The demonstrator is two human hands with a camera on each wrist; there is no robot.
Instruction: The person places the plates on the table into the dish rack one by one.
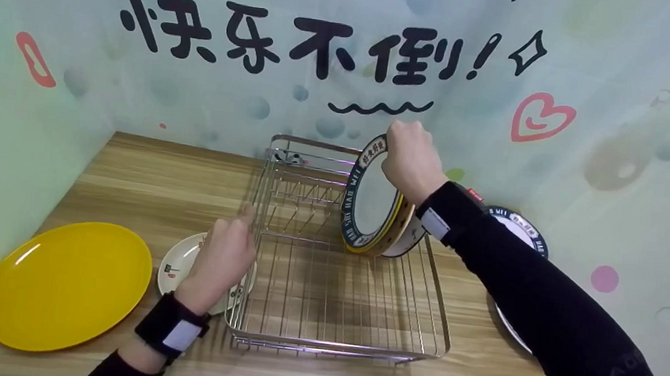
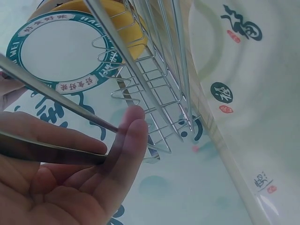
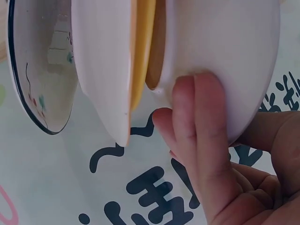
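Head view: right hand [image 1: 411, 158] gripped the top edge of the white round plate with a dark lettered rim [image 1: 369, 198], upright in the wire metal dish rack [image 1: 330, 293], two more plates behind. Left hand [image 1: 225, 257] rested fingers straight against the rack's left rim; front of rack bare. Large yellow round plate [image 1: 67, 281] flat on the wooden surface [image 1: 173, 189].

Left wrist: straight fingers [image 2: 126, 140] pressed rack wires.

Right wrist: fingers [image 3: 206, 136] curled on a white plate back.
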